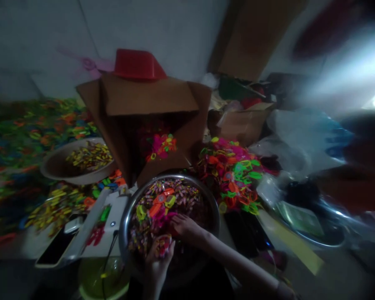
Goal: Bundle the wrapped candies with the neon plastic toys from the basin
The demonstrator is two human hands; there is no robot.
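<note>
Behind the dim workspace rises a grey wall (175,37), and in front of it stands an open cardboard box (150,98) with a red container (137,66) on top. Nearer the person, a round metal bowl (123,225) holds many small striped pieces (186,193), with a few bright plastic ones lying over them. The left hand (159,255) is at the bowl's near side, half curled like a cup, with a small clump of red-and-yellow pieces (163,245) in its grasp. The right hand (185,228) reaches in from the right, just beside the left, its fingers partly bent over a pink piece (158,218); whether they grip it cannot be told. An orange piece (160,200) lies just beyond these fingertips, and a yellow piece (141,212) farther left. Outside the bowl, a heap of colourful plastic pieces (234,175) sits to the right and a pale basin (84,179) to the left.
</note>
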